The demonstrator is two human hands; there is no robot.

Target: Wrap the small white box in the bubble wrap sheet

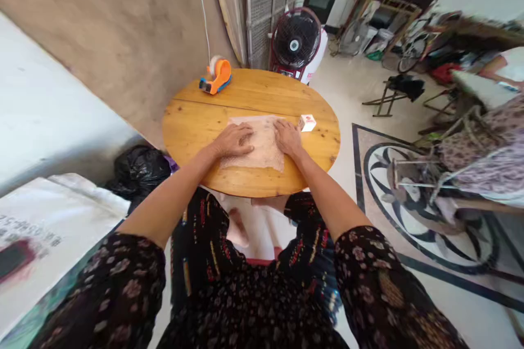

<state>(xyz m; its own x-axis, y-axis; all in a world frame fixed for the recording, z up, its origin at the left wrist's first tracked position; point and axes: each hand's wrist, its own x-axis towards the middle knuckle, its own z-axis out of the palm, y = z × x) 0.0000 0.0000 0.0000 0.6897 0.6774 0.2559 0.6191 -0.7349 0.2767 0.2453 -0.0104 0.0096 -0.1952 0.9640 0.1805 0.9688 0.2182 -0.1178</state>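
A clear sheet of bubble wrap (262, 159) lies spread on the round wooden table (254, 182). On its left half rests my left hand (235, 140), palm down with the fingers apart. My right hand (288, 137) lies flat over the sheet's right edge, its fingers stretched out. Just beyond the right fingers sits a small white box (307, 122) with red print, close to the hand. Neither hand grips anything.
An orange tape dispenser (219, 75) stands at the table's back left. Behind the table is an electric fan (297, 41). Black plastic bags (139, 172) and a white carton (53, 223) are at my left. Another person (503, 68) sits at the far right.
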